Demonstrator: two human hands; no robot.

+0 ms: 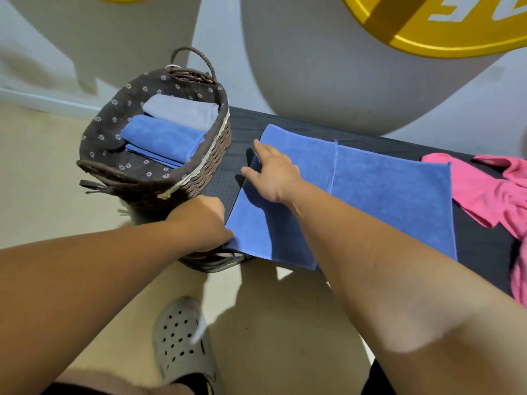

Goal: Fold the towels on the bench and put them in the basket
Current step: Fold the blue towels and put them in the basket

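Folding mid-frame: left grip (pixel 205 220) pinches the lower-left corner of the blue towel (pixel 385 195); right grip (pixel 273 175) presses its left edge flat-handed; next, probably, carry that edge across squarely.

Saw bright, even indoor light. Lit pale: right hand (pixel 271 172); left hand (pixel 205 220) darker, in shade. Hard-edged shadow patches on floor (pixel 251 292) below bench (pixel 479 240). Glare streak along rim of yellow disc (pixel 427 38). Stitching of blue towel (pixel 385 201) sharp at centre. I noted motion smear on shoe (pixel 182 343), soft focus on near forearms (pixel 85 280), wide-angle bending of bench edge and skirting (pixel 42 98) toward frame edges.
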